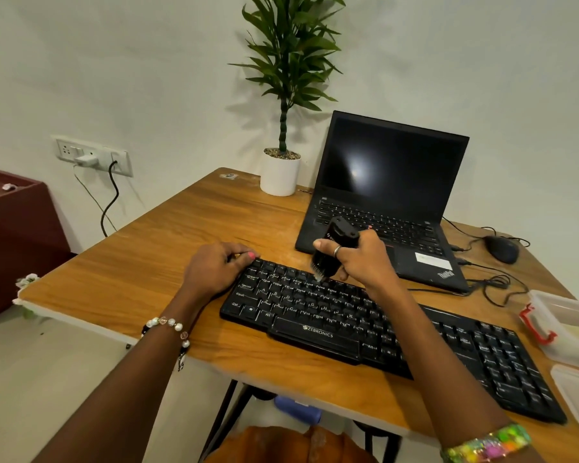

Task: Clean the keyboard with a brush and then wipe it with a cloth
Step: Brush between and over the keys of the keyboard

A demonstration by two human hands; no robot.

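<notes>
A black keyboard (365,325) lies diagonally across the wooden table (168,259). My right hand (361,259) grips a black brush (331,252) upright, its bristles touching the upper key rows near the keyboard's left part. My left hand (218,265) rests at the keyboard's far left corner, fingers curled against its edge with the palm on the table. No cloth can be seen in this view.
An open black laptop (388,195) stands behind the keyboard, with a mouse (502,248) and loose cables to its right. A potted plant (281,172) is at the back. Clear plastic containers (569,325) sit at the right edge.
</notes>
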